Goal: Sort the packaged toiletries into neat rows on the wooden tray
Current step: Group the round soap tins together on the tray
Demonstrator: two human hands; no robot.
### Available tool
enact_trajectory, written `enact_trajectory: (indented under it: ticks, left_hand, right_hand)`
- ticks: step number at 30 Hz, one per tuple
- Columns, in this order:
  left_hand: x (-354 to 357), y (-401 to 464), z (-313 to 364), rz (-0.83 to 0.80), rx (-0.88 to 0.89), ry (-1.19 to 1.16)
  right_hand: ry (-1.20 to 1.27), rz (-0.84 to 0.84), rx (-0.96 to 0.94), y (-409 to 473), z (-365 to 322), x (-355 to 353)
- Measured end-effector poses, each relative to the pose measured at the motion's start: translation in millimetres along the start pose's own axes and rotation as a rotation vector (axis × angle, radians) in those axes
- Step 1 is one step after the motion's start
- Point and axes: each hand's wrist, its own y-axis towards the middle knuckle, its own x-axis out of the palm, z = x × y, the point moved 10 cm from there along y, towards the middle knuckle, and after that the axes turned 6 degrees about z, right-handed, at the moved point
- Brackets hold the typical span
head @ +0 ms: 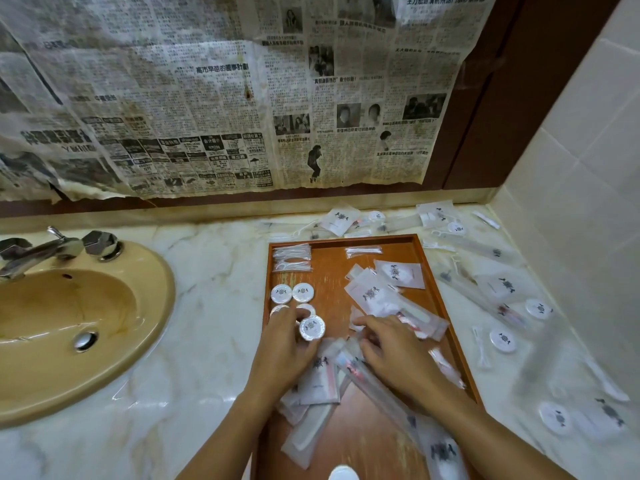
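Left hand (287, 336), lower centre of the frame: fingers curled round a round white soap disc (312, 328) with a dark emblem, held just above the wooden tray (429, 271).

Right hand (391, 348), right of centre: fingers spread and slightly bent, tips resting on a loose heap of flat white sachets (372, 292); whether any sachet is pinched cannot be told.

Wooden tray: rectangular, reddish-brown, raised rim, centre-right of the frame on a pale marble surface (214, 306).

Contents: four round discs (292, 293) in a two-by-two block at the tray's left, the lower pair partly hidden by the left hand; a stack of clear packets of floss picks (292, 258) at its upper left corner; a single such packet (363, 250) at the upper middle; long clear toothbrush packets (377, 375) and more sachets jumbled across the lower half.

Surroundings: further sachets, discs and long packets scattered on the surface above and right of the tray; a tan basin (69, 323) with a chrome tap (41, 249) at left; yellowed newspaper (225, 98) covering the wall across the top.
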Motion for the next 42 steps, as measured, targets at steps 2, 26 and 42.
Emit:
enact_trajectory:
  ticks: [2,26,42]
  left_hand:
    - [-4,-9,-3,-0.017,0.046,0.000]
    - [-6,-48,-20,-0.106,0.257,-0.036]
    - [-10,-49,-23,-0.070,0.216,-0.086]
  right_hand:
    - [0.001,0.002,0.016,-11,-9,7]
    - [-0.370,-0.085,0.427,-144,-42,57]
    - [-0.155,-0.065,0.549,-147,-45,57]
